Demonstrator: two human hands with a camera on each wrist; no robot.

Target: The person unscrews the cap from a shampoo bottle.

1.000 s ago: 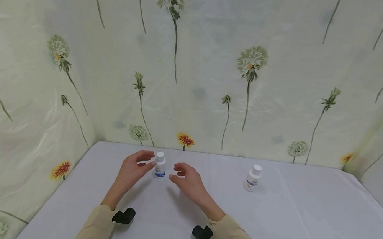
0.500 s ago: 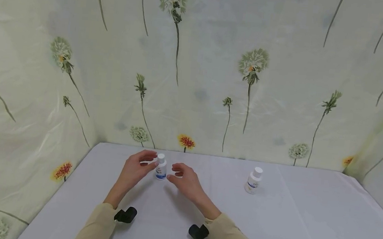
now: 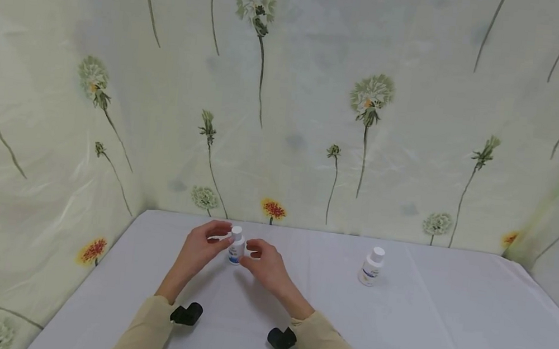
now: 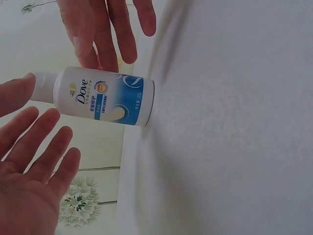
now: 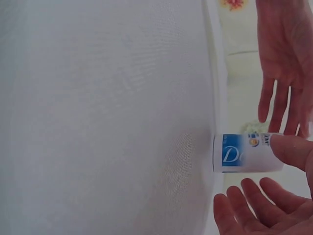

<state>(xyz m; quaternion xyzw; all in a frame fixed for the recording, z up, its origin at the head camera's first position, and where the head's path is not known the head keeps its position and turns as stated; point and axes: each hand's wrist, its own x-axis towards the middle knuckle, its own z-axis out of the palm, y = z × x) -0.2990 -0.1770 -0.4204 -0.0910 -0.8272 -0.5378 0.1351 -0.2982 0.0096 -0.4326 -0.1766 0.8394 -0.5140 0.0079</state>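
Observation:
A small white Dove bottle (image 3: 236, 248) with a blue lower label and white cap stands upright on the table, between the two hands. My left hand (image 3: 199, 246) is at its left; in the left wrist view the thumb (image 4: 18, 93) is by the cap (image 4: 44, 87), with the other fingers spread and relaxed below. On the other side, my right hand (image 3: 269, 266) is close, its thumb (image 5: 291, 149) overlapping the bottle (image 5: 244, 155) in the right wrist view. Its fingers are loosely bent beside the bottle. Whether either thumb touches it, I cannot tell.
A second white bottle (image 3: 370, 268) stands upright further right on the table (image 3: 427, 323), which wears a white cloth. Behind and at the sides hangs a sheet (image 3: 306, 104) printed with dandelions. Black cameras (image 3: 187, 314) sit at both wrists.
My right hand has moved left, closer to the bottle between the hands. My left hand stays beside it. The whole scene has shifted slightly down and right in the head view.

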